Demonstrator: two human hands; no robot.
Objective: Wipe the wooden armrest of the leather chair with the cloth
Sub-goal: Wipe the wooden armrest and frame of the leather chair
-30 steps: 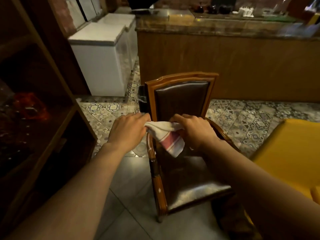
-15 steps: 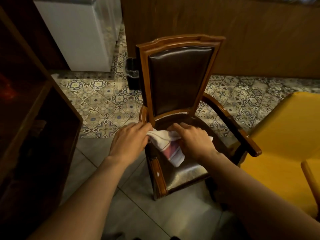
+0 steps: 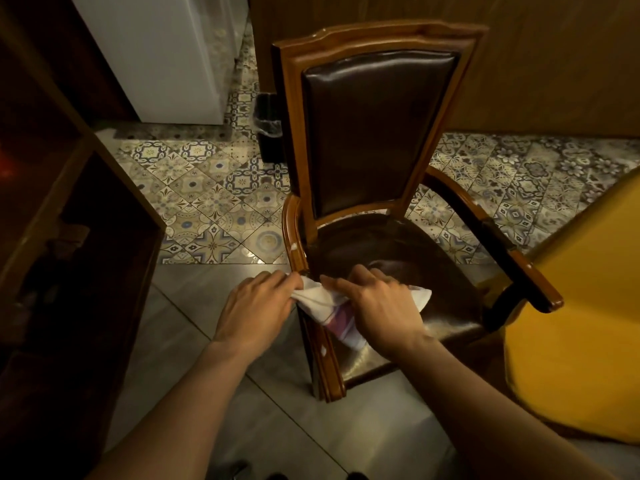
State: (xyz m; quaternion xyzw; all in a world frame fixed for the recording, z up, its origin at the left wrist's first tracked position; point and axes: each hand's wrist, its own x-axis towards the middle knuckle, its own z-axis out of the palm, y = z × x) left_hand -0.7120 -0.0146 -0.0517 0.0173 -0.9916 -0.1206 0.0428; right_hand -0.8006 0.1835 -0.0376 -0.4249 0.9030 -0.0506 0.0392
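Armrest point(image 3: 294, 233) runs away from me toward the chair back, just beyond my left hand point(image 3: 254, 308); both hands, right hand point(image 3: 377, 306) included, pinch the cloth point(image 3: 322, 301) over its near end.

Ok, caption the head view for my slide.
Both hands, left and right, hold a cloth at the leather chair's wooden armrest.
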